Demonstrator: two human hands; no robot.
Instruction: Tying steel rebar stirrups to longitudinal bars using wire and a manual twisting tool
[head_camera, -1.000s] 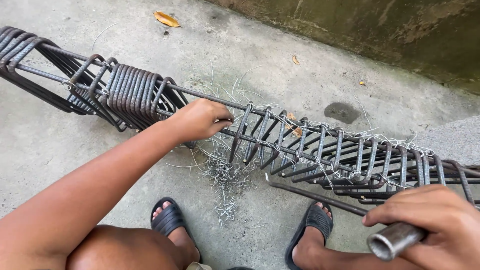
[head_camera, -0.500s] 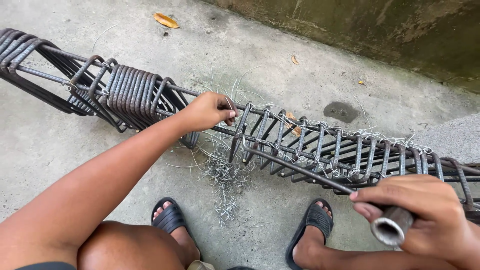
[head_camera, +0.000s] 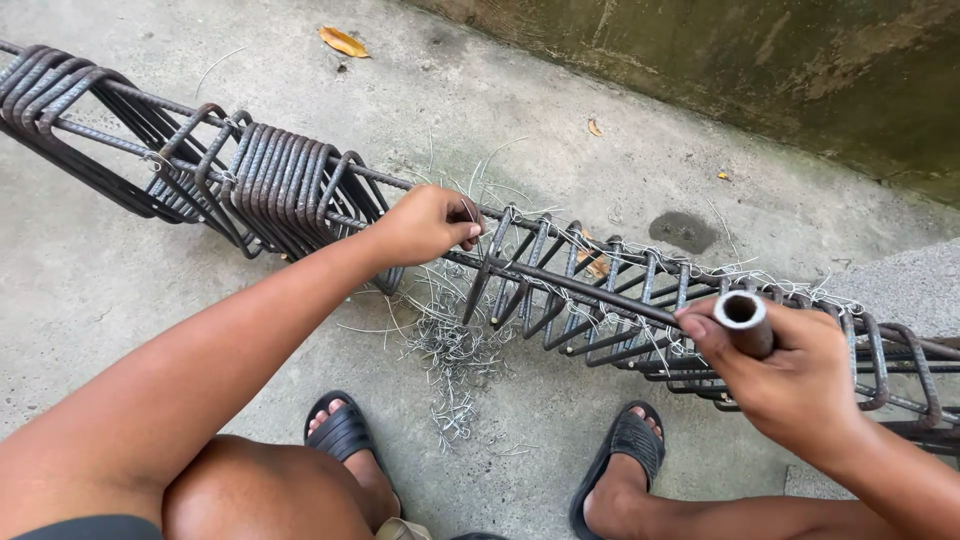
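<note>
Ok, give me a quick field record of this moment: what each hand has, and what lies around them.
left hand: closed on a steel tie at the top bar of the rebar cage
right hand: grip closed around a short metal pipe, open end facing the camera
cage: lies on its side on the concrete floor; ties bunched at left, spread at right
wire scraps: loose pile under the cage
feet: black sandals, near the wire
wall: stained, behind the cage
dry leaf: on the floor, far side

We see a rusty brown steel cage (head_camera: 560, 290), pale silvery wire scraps (head_camera: 455, 350), black sandals (head_camera: 345, 435), grey concrete floor (head_camera: 560, 130), an orange leaf (head_camera: 343, 41).
</note>
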